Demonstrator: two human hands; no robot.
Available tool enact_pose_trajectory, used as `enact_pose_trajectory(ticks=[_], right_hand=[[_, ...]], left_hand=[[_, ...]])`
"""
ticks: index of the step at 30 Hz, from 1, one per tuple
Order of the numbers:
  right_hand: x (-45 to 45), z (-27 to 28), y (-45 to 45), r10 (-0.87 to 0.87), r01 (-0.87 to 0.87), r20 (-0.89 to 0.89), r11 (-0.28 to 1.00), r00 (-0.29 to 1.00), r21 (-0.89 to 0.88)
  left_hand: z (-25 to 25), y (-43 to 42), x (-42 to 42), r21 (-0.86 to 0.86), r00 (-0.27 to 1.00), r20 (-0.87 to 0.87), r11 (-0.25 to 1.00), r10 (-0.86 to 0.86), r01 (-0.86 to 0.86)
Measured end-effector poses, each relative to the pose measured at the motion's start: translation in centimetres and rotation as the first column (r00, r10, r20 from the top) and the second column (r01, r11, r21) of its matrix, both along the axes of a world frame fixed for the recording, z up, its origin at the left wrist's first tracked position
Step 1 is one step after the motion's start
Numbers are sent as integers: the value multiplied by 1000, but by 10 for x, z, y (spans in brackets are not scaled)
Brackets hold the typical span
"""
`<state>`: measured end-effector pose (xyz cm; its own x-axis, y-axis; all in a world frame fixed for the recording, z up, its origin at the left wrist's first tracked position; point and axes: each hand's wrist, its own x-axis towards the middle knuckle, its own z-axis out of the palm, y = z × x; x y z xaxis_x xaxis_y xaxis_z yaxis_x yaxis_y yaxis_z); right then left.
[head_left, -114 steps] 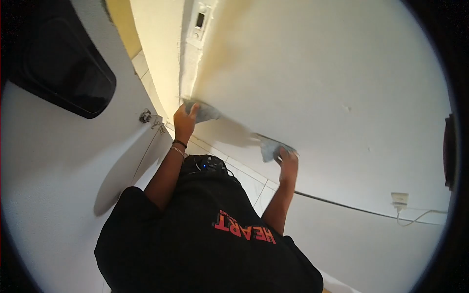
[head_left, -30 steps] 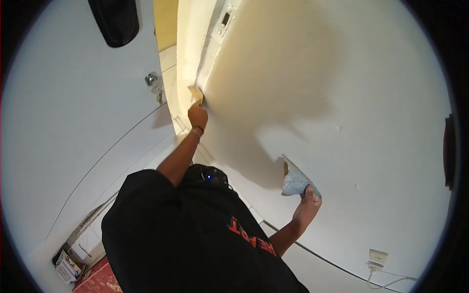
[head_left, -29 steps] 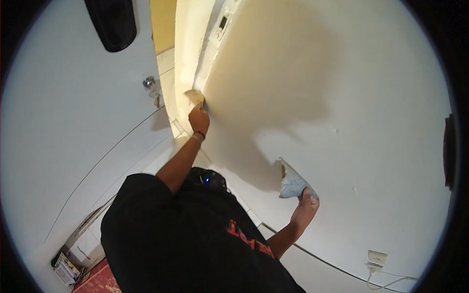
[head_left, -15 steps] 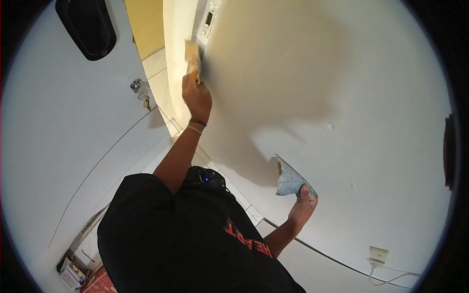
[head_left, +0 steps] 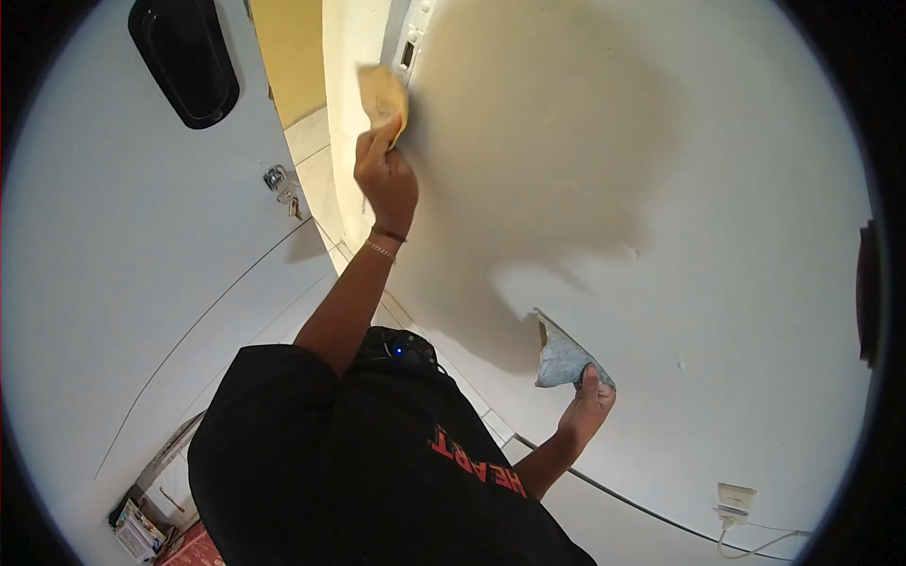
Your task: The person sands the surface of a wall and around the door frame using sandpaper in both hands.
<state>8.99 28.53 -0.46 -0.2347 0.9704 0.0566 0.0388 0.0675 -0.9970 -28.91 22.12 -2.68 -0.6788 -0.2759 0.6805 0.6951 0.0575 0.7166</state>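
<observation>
My left hand point(head_left: 385, 179) is raised at the door frame and pinches a bent piece of tan sandpaper point(head_left: 382, 97). The sandpaper lies against the wall edge, just below the metal strike plate point(head_left: 410, 49) on the frame. Lower on the right, my right hand point(head_left: 590, 401) grips a curled, blue-grey sheet of sandpaper point(head_left: 562, 360) between thumb and fingers, close to the white wall point(head_left: 736, 236). Its tan inner side shows at the open end.
At left stands a pale door point(head_left: 123, 245) with a black handle plate point(head_left: 189, 66) and a lock with keys point(head_left: 283, 189). A socket with a plugged-in cable point(head_left: 734, 500) is at lower right. Books point(head_left: 137, 533) lie at lower left.
My left hand's sandpaper has turned and shows more of its tan face; that hand has shifted slightly right in view. My right hand keeps its grip almost unmoved.
</observation>
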Motion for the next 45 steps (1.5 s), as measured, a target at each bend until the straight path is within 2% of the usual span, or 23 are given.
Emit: enact_pose_trajectory(ticks=[2,5,10,11,12,13,15,18,21,22,24,27,28,30,32,34,35,37,38,40,43,44,45], right_hand=[[3,0,-1,33,-33,11,999,999,22],[-7,7,-6,19,-19,-5,999,1000,33],[-9,7,-5,-27,27,-1,1000,1000,14],[-13,9,-7,-56,56,-8,998,998,25],[-15,10,-8,-61,61,-6,998,998,24],[-18,11,-9,-65,66,-20,997,998,37],[-24,13,-9,-65,67,-40,996,997,57],[-18,11,-10,-48,51,-60,997,997,58],[-4,0,1,38,-37,-25,998,999,48],[-6,3,-1,30,-30,-16,999,999,31],[-6,3,-3,23,-23,2,1000,1000,11],[-5,2,-2,11,-11,-34,1000,999,8],[-15,8,-6,-36,37,-44,999,998,25],[-17,8,-8,-82,84,-52,996,995,37],[-4,1,-2,22,-21,-31,999,999,25],[-2,2,-3,49,-48,-25,998,998,35],[-3,2,-2,71,-70,-14,997,997,41],[-9,5,-3,59,-58,-22,997,998,46],[-9,5,-4,45,-43,-27,998,999,50],[-4,2,-4,20,-20,-21,1000,1000,24],[3,-2,1,21,-21,-26,999,999,27],[5,-4,2,49,-48,-15,998,999,37],[5,-5,1,47,-47,-12,998,999,36]], left_hand=[[-34,-12,4,-152,957,286,983,-58,105],[-101,-17,1,-189,976,204,974,-82,122],[10,-4,-1,-107,994,96,992,-51,62],[19,1,-3,-15,991,112,997,-68,70],[23,5,-5,79,989,123,994,-85,76],[19,4,-1,81,988,123,993,-91,81],[-4,-4,4,-74,974,216,994,-61,79],[-84,-12,-2,-104,974,212,989,-85,109],[-78,-17,-3,-101,953,281,984,-114,148],[-57,-14,-6,-90,985,160,993,-63,78],[-9,-9,-11,10,976,187,994,-108,108],[-3,-2,-14,93,983,148,991,-106,93],[-13,-2,-14,94,983,146,991,-110,97],[-62,-9,-11,-134,954,297,987,-49,92],[-126,-14,-4,-192,919,393,976,-22,105],[-122,-17,0,-244,881,473,962,9,121],[-119,-13,0,-181,925,380,979,-15,90],[-63,-11,3,-104,969,242,992,-48,75],[-33,-10,0,-144,970,243,988,-22,58],[14,0,-3,47,991,121,998,-51,46],[4,1,-1,-16,989,147,1000,-6,9],[-12,2,-4,-14,990,143,1000,-10,12],[-40,1,-7,-105,974,226,994,33,-10]])
